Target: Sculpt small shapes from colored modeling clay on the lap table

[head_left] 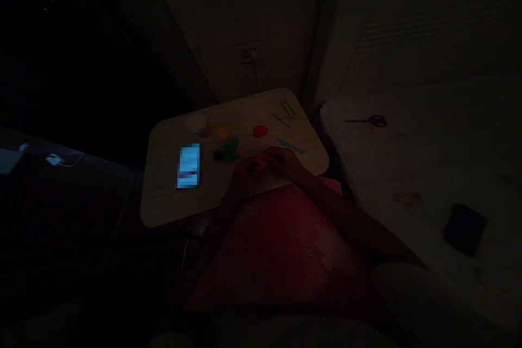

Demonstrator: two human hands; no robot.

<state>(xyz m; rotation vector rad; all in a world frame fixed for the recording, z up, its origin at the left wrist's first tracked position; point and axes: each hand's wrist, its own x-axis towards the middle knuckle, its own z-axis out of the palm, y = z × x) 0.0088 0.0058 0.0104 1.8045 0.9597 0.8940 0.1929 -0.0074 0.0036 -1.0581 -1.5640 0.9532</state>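
Scene: We are looking down on a person working in a dim room, hands meeting at the near edge of a small wood-grain table top [171, 198].
Left hand: We are seeing the left hand [248, 174] curling in from the lower left, nearest the dark clay lump [219, 155].
Right hand: We are seeing the right hand [283, 163] reaching across from the lower right, its wrist just off the table's edge.
Fingers: The fingers [272, 156] of both hands are closing together, pinching a small reddish piece [264, 159]; the dimness hides exactly how each grips it.
Ahead of the fingers: A red clay lump [260, 130] is lying near, with teal sculpting tools [287, 111] farther off and a teal modeling knife [290, 145] just beside them.
Left of the fingers: An orange clay lump [222, 132], a green clay lump [230, 147], a round tub [199, 124] and a glowing smartphone [188, 166] are resting on the table.
Right of the fingers: Scissors [366, 121] and a dark blue object [465, 229] are lying on a pale bedspread [411, 174].
Below the fingers: A red garment [281, 250] is covering the person's lap.
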